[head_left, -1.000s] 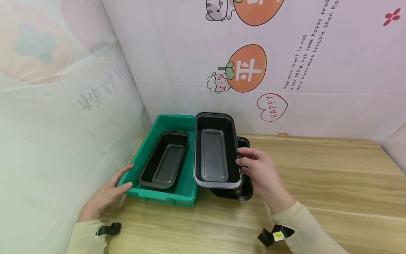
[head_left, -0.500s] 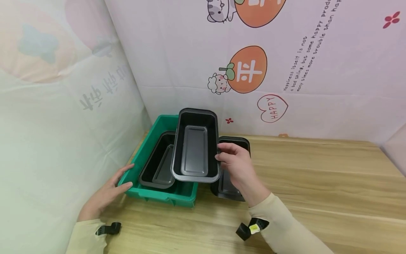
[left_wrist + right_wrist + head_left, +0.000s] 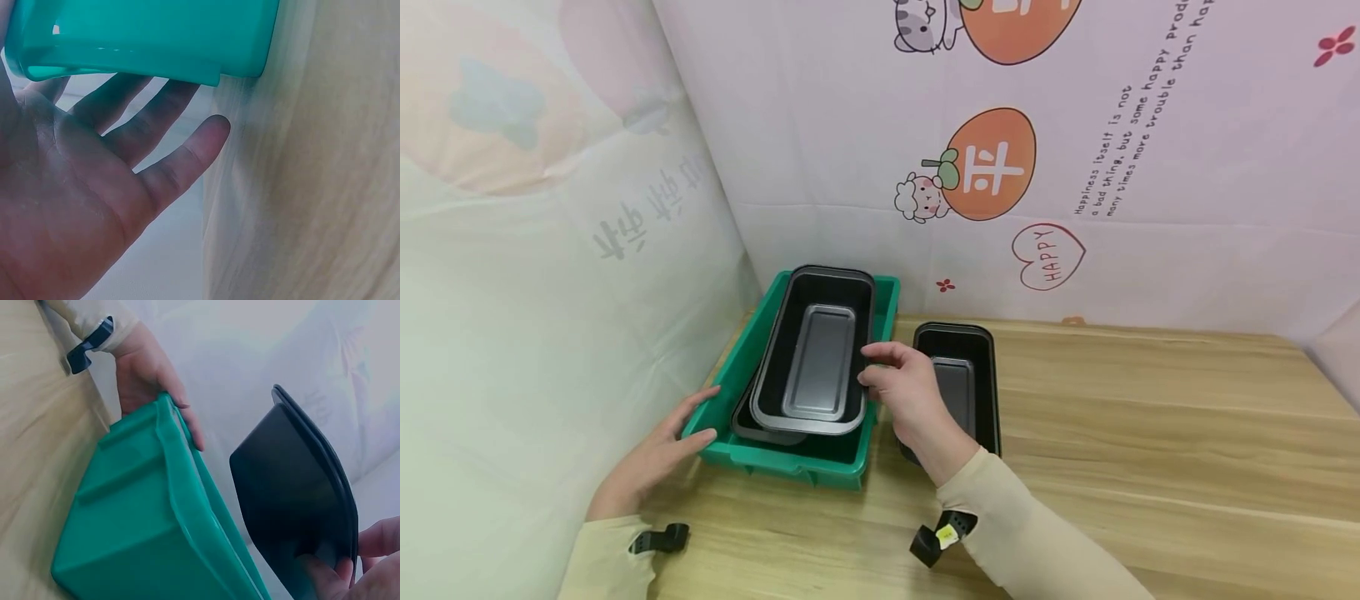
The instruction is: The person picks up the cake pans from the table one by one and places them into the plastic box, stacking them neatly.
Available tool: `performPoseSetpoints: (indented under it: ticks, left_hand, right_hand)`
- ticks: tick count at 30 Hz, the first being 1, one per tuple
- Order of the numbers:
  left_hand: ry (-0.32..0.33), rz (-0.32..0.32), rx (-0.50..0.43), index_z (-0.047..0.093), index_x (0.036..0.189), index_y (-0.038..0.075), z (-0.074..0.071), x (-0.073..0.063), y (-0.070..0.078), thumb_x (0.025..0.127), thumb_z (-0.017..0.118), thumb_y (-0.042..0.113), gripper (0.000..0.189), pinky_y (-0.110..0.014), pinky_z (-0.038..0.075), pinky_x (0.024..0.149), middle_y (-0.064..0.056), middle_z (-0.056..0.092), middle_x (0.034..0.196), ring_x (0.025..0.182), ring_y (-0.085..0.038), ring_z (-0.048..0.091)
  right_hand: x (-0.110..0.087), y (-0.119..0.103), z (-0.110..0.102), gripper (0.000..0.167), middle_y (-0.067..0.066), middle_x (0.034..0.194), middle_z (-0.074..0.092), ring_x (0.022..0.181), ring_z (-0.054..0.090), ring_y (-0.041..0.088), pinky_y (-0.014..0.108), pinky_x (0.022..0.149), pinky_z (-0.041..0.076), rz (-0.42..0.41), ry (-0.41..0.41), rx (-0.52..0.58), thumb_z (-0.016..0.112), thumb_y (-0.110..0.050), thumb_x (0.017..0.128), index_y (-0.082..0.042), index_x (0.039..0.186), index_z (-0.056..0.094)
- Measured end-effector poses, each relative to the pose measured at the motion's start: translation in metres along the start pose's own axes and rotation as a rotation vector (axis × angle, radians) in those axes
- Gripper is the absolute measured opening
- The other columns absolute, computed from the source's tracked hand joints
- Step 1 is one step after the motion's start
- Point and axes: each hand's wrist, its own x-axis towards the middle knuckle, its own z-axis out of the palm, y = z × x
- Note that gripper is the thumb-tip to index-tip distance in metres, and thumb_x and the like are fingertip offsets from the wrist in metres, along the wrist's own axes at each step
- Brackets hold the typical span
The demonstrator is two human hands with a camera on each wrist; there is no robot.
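Observation:
My right hand (image 3: 913,400) pinches the right rim of a dark metal loaf pan (image 3: 820,358), thumb inside or at the rim not clear from above. This pan hangs over the green tray (image 3: 831,471); in the right wrist view the loaf pan (image 3: 281,481) is apart from the tray's rim. Under it, inside the tray, lies another loaf pan (image 3: 763,431), mostly hidden. My left hand (image 3: 651,458) holds the tray's near left corner, with thumb and a finger over the rim. Several of its fingers (image 3: 147,125) lie against the outer wall in the left wrist view.
Right of the tray, a further loaf pan (image 3: 958,383) stands on the wooden table (image 3: 1150,442), partly covered by my right hand. A printed cloth (image 3: 820,167) hangs behind the table, and a pale cloth (image 3: 550,333) borders the left side.
My right hand has carried the loaf pan leftward, from beside the tray to over the pan inside it. The loaf pan on the table has come into fuller view. My left hand stays put.

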Motion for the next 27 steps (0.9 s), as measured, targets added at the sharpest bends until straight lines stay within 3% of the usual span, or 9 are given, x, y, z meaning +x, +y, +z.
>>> performPoseSetpoints:
  ticks: [14, 27]
  left_hand:
    - [-0.003, -0.001, 0.001, 0.021, 0.157, 0.029, -0.001, 0.001, -0.001, 0.103, 0.054, 0.021, 0.064, -0.077, 0.009, 0.102, -0.016, 0.004, 0.163, 0.144, -0.048, -0.002]
    - [-0.006, 0.015, 0.005, 0.021, 0.157, 0.029, -0.002, 0.001, 0.000, 0.103, 0.053, 0.019, 0.064, -0.078, 0.009, 0.101, -0.017, 0.003, 0.163, 0.144, -0.048, -0.002]
  right_hand:
    - [0.004, 0.011, 0.025, 0.027, 0.018, 0.109, 0.055, 0.080, 0.061, 0.025, 0.033, 0.071, 0.056, 0.055, -0.071, -0.031, 0.060, 0.009, 0.085, 0.005, 0.112, 0.063]
    - [0.026, 0.021, 0.049, 0.024, 0.014, 0.104, 0.056, 0.085, 0.060, 0.026, 0.037, 0.077, 0.057, 0.102, -0.046, -0.081, 0.060, 0.007, 0.087, 0.002, 0.110, 0.063]
